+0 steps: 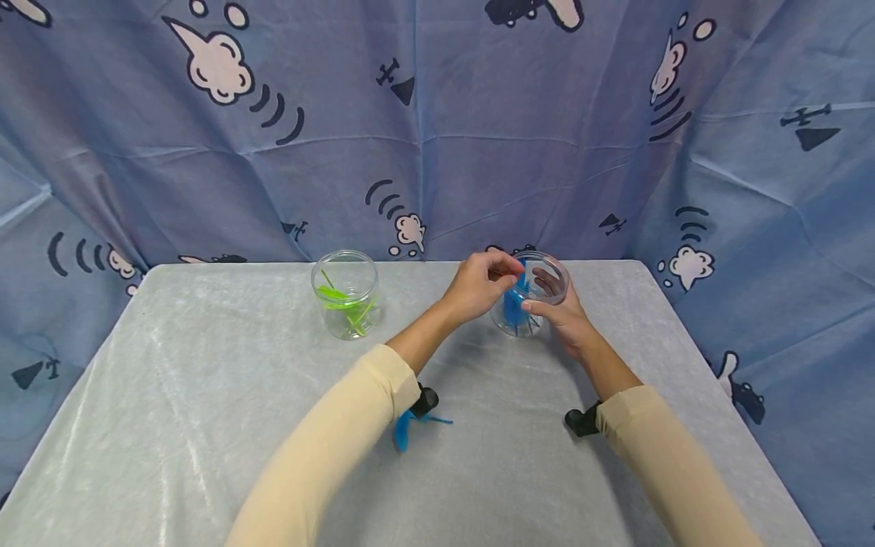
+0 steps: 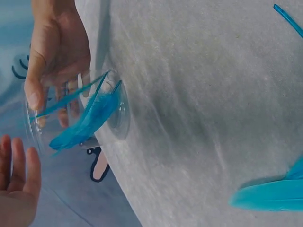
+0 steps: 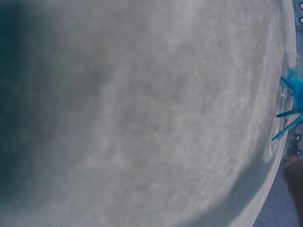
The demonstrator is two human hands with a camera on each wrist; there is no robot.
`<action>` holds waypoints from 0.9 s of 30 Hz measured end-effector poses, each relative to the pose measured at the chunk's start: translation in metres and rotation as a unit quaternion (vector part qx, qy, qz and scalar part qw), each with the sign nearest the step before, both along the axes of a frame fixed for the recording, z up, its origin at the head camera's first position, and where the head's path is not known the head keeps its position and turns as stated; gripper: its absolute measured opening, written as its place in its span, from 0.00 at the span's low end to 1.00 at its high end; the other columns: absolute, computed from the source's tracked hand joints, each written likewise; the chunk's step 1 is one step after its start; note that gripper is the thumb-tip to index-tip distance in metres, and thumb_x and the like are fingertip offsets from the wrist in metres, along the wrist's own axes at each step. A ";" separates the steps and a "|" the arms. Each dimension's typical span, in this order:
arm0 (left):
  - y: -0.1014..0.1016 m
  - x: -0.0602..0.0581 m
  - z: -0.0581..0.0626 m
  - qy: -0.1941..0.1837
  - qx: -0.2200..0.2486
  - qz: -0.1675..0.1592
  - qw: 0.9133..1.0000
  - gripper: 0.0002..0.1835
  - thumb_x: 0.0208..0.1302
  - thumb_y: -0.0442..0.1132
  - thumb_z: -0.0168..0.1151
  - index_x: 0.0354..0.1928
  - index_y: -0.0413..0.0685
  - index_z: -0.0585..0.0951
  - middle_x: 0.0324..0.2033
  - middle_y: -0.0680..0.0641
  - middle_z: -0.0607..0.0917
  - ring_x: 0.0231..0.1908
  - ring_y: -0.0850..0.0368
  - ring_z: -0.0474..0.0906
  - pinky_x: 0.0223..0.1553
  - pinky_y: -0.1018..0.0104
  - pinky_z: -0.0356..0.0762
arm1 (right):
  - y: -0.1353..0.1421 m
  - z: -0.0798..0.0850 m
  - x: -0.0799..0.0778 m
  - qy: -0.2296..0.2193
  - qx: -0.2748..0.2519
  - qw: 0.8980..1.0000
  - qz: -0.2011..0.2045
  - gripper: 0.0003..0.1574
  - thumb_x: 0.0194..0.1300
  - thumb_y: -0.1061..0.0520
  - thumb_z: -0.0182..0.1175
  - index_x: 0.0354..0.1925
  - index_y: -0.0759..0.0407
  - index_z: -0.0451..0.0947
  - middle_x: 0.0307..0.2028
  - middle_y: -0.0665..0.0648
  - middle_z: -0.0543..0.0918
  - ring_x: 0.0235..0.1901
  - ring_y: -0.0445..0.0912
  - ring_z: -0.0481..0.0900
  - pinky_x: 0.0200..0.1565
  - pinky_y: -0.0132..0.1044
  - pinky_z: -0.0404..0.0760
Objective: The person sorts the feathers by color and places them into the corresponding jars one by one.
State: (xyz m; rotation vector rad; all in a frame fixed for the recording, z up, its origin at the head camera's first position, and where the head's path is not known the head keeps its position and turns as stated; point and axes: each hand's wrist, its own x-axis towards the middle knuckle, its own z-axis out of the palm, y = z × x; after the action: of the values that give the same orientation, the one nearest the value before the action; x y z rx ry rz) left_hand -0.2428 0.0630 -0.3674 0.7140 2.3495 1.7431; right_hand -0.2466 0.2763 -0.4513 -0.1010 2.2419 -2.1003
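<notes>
Green feathers (image 1: 354, 310) are already in the left jar (image 1: 374, 284), blue feathers (image 1: 514, 310) in the right jar (image 1: 552, 262), gripped by the right hand (image 1: 569, 319). Whether anything is pinched by the left hand (image 1: 477, 287), at its rim, cannot be told. Seemingly unfinished: loose feathers (image 1: 402, 433) are left on the bench (image 1: 171, 395).

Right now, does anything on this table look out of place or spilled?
Possibly the loose blue feathers on the table near the left sleeve, since other blue feathers sit inside the jar the right hand holds. Otherwise, nothing stands out.
</notes>
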 end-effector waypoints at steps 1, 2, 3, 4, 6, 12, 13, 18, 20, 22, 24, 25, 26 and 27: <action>0.000 0.000 0.000 0.000 0.000 -0.005 1.000 0.10 0.71 0.29 0.58 0.51 0.37 0.83 0.46 0.44 0.84 0.44 0.55 0.80 0.47 0.73 0.78 | 0.000 0.000 0.000 0.001 0.000 1.000 0.000 0.59 0.63 0.69 0.63 0.78 0.47 0.39 0.76 0.64 0.51 0.76 0.56 0.44 0.73 0.56 0.46; -0.001 0.000 0.000 0.000 0.000 -0.012 1.000 0.11 0.71 0.29 0.58 0.52 0.37 0.83 0.46 0.44 0.84 0.45 0.55 0.81 0.47 0.73 0.78 | 0.000 0.000 0.000 0.001 0.000 1.000 -0.001 0.59 0.63 0.69 0.63 0.78 0.47 0.39 0.76 0.64 0.51 0.76 0.56 0.44 0.73 0.56 0.47; -0.002 0.000 0.000 -0.001 0.000 -0.017 1.000 0.12 0.71 0.29 0.58 0.52 0.37 0.82 0.47 0.44 0.84 0.46 0.54 0.81 0.48 0.72 0.77 | 0.000 -0.001 0.000 0.000 0.001 1.000 -0.002 0.60 0.63 0.69 0.64 0.78 0.47 0.39 0.76 0.63 0.51 0.76 0.55 0.45 0.73 0.55 0.47; -0.004 0.001 -0.001 -0.001 0.000 -0.023 1.000 0.12 0.71 0.29 0.58 0.53 0.37 0.82 0.48 0.43 0.84 0.47 0.54 0.81 0.48 0.72 0.77 | 0.000 -0.001 0.000 -0.001 0.002 1.000 -0.003 0.60 0.63 0.68 0.64 0.78 0.47 0.38 0.76 0.63 0.51 0.76 0.55 0.45 0.73 0.55 0.48; -0.008 0.001 -0.003 -0.001 0.001 -0.036 0.999 0.13 0.71 0.29 0.58 0.54 0.37 0.82 0.50 0.41 0.84 0.49 0.52 0.81 0.49 0.71 0.78 | 0.000 -0.001 0.000 -0.002 0.002 1.000 -0.005 0.61 0.63 0.68 0.64 0.78 0.46 0.38 0.76 0.62 0.51 0.76 0.55 0.45 0.73 0.55 0.50; -0.025 -0.001 -0.010 0.004 -0.002 -0.059 0.998 0.15 0.71 0.29 0.58 0.56 0.35 0.80 0.52 0.38 0.83 0.51 0.49 0.80 0.50 0.69 0.78 | 0.000 0.000 0.000 -0.010 0.007 1.000 -0.012 0.61 0.63 0.67 0.66 0.78 0.45 0.39 0.76 0.61 0.52 0.76 0.54 0.45 0.73 0.55 0.49; -0.028 -0.001 -0.011 0.006 -0.007 -0.060 0.998 0.15 0.70 0.29 0.59 0.56 0.35 0.80 0.51 0.38 0.84 0.51 0.49 0.80 0.50 0.69 0.78 | 0.000 0.001 0.000 -0.011 0.008 1.000 -0.014 0.61 0.63 0.66 0.66 0.78 0.44 0.39 0.76 0.61 0.52 0.76 0.53 0.45 0.73 0.55 0.48; -0.047 0.000 -0.017 -0.002 -0.042 -0.063 0.997 0.14 0.68 0.30 0.62 0.54 0.37 0.81 0.49 0.41 0.85 0.49 0.49 0.82 0.48 0.68 0.79 | 0.002 0.002 0.001 -0.012 0.008 1.000 -0.017 0.62 0.62 0.68 0.66 0.78 0.43 0.39 0.77 0.60 0.52 0.76 0.53 0.46 0.73 0.54 0.48; -0.055 0.002 -0.021 -0.010 -0.056 -0.067 0.996 0.14 0.66 0.29 0.63 0.53 0.37 0.82 0.49 0.42 0.85 0.48 0.49 0.82 0.48 0.67 0.79 | 0.002 0.002 0.001 -0.010 0.005 1.000 -0.016 0.62 0.62 0.68 0.66 0.79 0.43 0.39 0.77 0.60 0.52 0.76 0.53 0.46 0.73 0.54 0.48; -0.064 0.005 -0.026 -0.021 -0.071 -0.073 0.995 0.15 0.65 0.29 0.64 0.53 0.37 0.82 0.49 0.41 0.85 0.46 0.50 0.83 0.48 0.67 0.79 | 0.002 0.002 0.001 -0.010 0.001 1.000 -0.013 0.62 0.61 0.69 0.65 0.79 0.43 0.39 0.76 0.61 0.52 0.76 0.53 0.46 0.73 0.54 0.49; -0.074 0.007 -0.032 -0.032 -0.084 -0.081 0.993 0.15 0.65 0.29 0.64 0.54 0.36 0.81 0.49 0.38 0.84 0.45 0.49 0.83 0.48 0.65 0.80 | 0.002 0.001 0.001 -0.012 0.001 1.000 -0.012 0.62 0.62 0.69 0.65 0.79 0.43 0.39 0.76 0.60 0.52 0.76 0.52 0.46 0.73 0.54 0.50; -0.079 0.008 -0.035 -0.037 -0.090 -0.086 0.992 0.16 0.64 0.28 0.64 0.54 0.36 0.81 0.49 0.37 0.84 0.45 0.49 0.83 0.48 0.65 0.80 | 0.002 0.001 0.002 -0.012 0.001 1.000 -0.011 0.62 0.62 0.69 0.65 0.79 0.43 0.39 0.76 0.60 0.52 0.76 0.52 0.46 0.73 0.54 0.50; -0.085 0.009 -0.039 -0.042 -0.097 -0.089 0.990 0.16 0.64 0.28 0.64 0.54 0.35 0.81 0.49 0.36 0.84 0.44 0.48 0.84 0.48 0.64 0.80 | 0.002 0.001 0.002 -0.012 0.002 1.000 -0.010 0.62 0.62 0.69 0.65 0.79 0.43 0.39 0.76 0.60 0.52 0.76 0.52 0.46 0.73 0.54 0.51; -0.090 0.010 -0.042 -0.046 -0.104 -0.093 0.989 0.17 0.64 0.28 0.64 0.55 0.34 0.80 0.50 0.35 0.84 0.45 0.48 0.84 0.49 0.63 0.80 | 0.002 0.001 0.002 -0.012 0.002 1.000 -0.009 0.62 0.62 0.69 0.65 0.79 0.43 0.39 0.76 0.60 0.52 0.76 0.52 0.46 0.73 0.54 0.51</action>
State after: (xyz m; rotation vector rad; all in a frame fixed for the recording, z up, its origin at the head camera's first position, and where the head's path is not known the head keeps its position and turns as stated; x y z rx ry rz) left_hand -0.2328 -0.0268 -0.4092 0.7715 2.2775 1.4013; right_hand -0.2447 0.2781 -0.4503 -0.0544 2.2404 -2.0947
